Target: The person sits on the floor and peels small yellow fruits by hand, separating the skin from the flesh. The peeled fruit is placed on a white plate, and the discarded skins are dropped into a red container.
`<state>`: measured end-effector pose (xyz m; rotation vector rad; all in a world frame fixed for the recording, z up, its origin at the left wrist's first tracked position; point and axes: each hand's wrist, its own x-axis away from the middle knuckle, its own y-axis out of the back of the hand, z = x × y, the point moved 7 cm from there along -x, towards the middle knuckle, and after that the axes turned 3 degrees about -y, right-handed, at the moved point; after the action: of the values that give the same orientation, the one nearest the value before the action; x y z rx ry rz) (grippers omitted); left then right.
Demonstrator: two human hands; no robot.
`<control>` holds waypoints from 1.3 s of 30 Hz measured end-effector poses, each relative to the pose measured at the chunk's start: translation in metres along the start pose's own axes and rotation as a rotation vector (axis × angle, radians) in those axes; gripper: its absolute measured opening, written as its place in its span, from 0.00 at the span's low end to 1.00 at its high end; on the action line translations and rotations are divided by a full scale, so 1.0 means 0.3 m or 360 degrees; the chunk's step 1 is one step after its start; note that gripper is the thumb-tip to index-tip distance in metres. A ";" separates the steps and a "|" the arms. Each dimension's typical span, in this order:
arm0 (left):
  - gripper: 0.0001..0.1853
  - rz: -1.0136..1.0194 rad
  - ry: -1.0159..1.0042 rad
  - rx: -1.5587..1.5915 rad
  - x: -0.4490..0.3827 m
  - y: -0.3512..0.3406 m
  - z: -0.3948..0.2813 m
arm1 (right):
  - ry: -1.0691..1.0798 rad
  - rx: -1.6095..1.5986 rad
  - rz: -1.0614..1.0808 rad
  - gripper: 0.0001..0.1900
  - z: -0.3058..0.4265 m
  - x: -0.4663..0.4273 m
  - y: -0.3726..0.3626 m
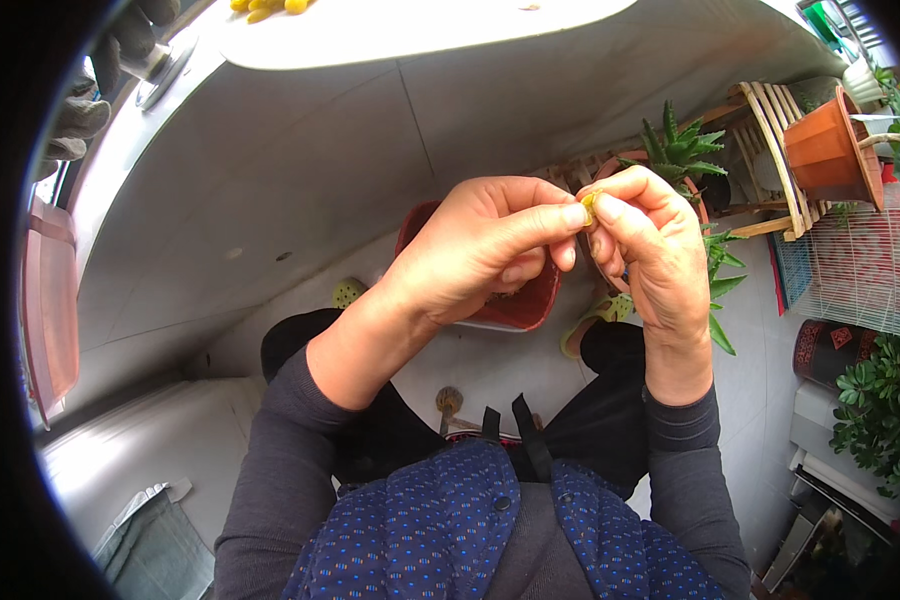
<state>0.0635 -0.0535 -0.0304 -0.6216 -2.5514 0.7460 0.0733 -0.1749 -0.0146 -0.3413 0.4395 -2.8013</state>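
Note:
A small yellow-green piece (589,208), perhaps part of a fruit, is pinched between the fingertips of both hands. My left hand (487,240) grips its left side with thumb and index finger, the other fingers curled below. From the right, the thumb and forefinger of my right hand (641,229) hold the same piece. Under the hands a dark red bin (526,311) stands on the floor between my feet, and my left forearm and hand hide much of it. Several oval yellow fruits (262,9) lie on a white surface (390,34) at the top edge.
Aloe plants (679,150) grow in pots just beyond my right hand. A wooden slatted rack (776,150), an orange-brown flowerpot (829,150) and a white wire cage (870,262) stand at the right. A pinkish plastic container (51,307) is at the far left.

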 end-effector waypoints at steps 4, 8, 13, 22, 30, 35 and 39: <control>0.10 -0.0025 0.0006 -0.0003 0.006 0.014 0.007 | -0.0029 0.0005 -0.0016 0.05 -0.017 -0.004 -0.006; 0.11 -0.0050 -0.0013 -0.0039 0.007 0.023 0.002 | -0.0009 0.0018 -0.0051 0.04 -0.025 -0.009 -0.007; 0.11 -0.0092 -0.0057 -0.0168 0.010 0.029 -0.006 | 0.0018 -0.0116 -0.0051 0.04 -0.043 -0.013 -0.015; 0.12 -0.0128 -0.0097 -0.0274 0.009 0.028 -0.014 | -0.0090 -0.0316 -0.0011 0.05 -0.060 -0.014 -0.017; 0.12 -0.0178 -0.0097 -0.0262 0.017 0.040 -0.017 | -0.0060 -0.0312 0.0019 0.07 -0.049 -0.013 -0.011; 0.11 -0.0193 -0.0109 -0.0229 0.025 0.063 -0.024 | -0.0078 -0.0294 -0.0016 0.09 -0.038 -0.009 0.001; 0.11 -0.0186 -0.0122 -0.0210 0.032 0.078 -0.034 | -0.0084 -0.0259 -0.0004 0.11 -0.027 -0.004 0.005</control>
<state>0.0676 -0.0266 -0.0335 -0.4881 -2.6978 0.5760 0.0725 -0.1737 -0.0228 -0.4495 0.6567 -2.7581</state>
